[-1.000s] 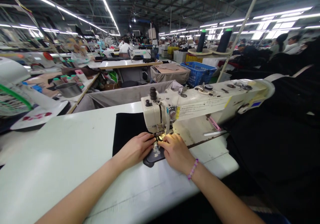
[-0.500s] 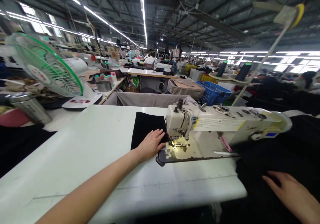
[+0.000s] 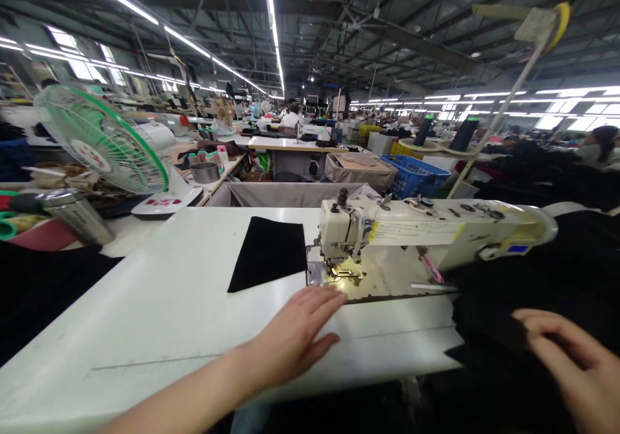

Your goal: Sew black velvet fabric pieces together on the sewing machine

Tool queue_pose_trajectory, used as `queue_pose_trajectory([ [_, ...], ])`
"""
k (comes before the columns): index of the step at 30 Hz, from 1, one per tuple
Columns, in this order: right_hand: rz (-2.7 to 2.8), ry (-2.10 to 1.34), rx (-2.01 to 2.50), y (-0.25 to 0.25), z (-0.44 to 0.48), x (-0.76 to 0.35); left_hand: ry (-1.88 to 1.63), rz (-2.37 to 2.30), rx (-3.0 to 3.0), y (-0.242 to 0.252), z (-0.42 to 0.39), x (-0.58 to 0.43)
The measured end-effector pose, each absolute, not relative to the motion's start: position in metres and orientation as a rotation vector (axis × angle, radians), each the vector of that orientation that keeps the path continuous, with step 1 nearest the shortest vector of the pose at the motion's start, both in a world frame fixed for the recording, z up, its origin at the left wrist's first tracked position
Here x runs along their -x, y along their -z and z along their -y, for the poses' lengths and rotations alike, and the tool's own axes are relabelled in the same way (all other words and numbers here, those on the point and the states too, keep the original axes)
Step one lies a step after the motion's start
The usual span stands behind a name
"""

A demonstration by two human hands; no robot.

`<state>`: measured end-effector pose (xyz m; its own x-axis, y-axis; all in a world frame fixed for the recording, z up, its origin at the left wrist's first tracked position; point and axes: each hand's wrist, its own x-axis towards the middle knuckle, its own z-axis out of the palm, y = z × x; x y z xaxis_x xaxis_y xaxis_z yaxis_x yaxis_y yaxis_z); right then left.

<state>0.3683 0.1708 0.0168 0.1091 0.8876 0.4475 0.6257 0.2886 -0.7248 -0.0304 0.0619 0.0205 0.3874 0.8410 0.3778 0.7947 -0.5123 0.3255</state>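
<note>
Left fingers [image 3: 323,299] off black cloth [image 3: 267,254]

Before me, matt black cloth [image 3: 267,254] lies on a glossy white tabletop [image 3: 145,305]; the sewing machine [image 3: 426,224] shows painted metal, its presser foot [image 3: 345,272] bright steel, a brushed-steel flask [image 3: 77,217] beyond.

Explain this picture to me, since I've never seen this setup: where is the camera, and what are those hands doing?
This is a single view from a camera worn on the person's head, looking forward and down. The bare hands are that person's own. The left hand is open above the front of the white sewing table, holding nothing. The right hand touches a heap of black fabric. An industrial sewing machine stands on the table, with a black fabric piece lying flat just left of its needle area.
</note>
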Motion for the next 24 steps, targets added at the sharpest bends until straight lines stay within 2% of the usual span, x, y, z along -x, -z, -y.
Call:
queue_pose_trajectory([
  [4, 1.672, -1.545, 1.116, -0.058, -0.109, -0.265, -0.968, -1.300, -2.322, -0.032, -0.041, -0.027],
  [7, 1.373, -1.885, 0.945, -0.067, -0.099, -0.219, -1.262, -1.220, -1.941, -0.043, -0.042, -0.044],
  [10, 1.344, -1.818, 0.834, -0.067, -0.109, -0.203, -1.414, -1.316, -1.692, -0.062, -0.051, -0.038],
  [17, 1.535, -1.356, 0.538, -0.064, -0.089, -0.198, -1.617, -1.859, -1.786, -0.103, -0.056, -0.005],
  [21, 1.554, -1.130, 0.751, -0.071, -0.099, -0.197, -1.654, -1.795, -1.570, -0.122, -0.060, 0.007],
  [24, 1.526, -0.874, 0.860, -0.100, -0.133, -0.198, -1.596, -1.746, -1.566, -0.153, -0.072, 0.020],
])
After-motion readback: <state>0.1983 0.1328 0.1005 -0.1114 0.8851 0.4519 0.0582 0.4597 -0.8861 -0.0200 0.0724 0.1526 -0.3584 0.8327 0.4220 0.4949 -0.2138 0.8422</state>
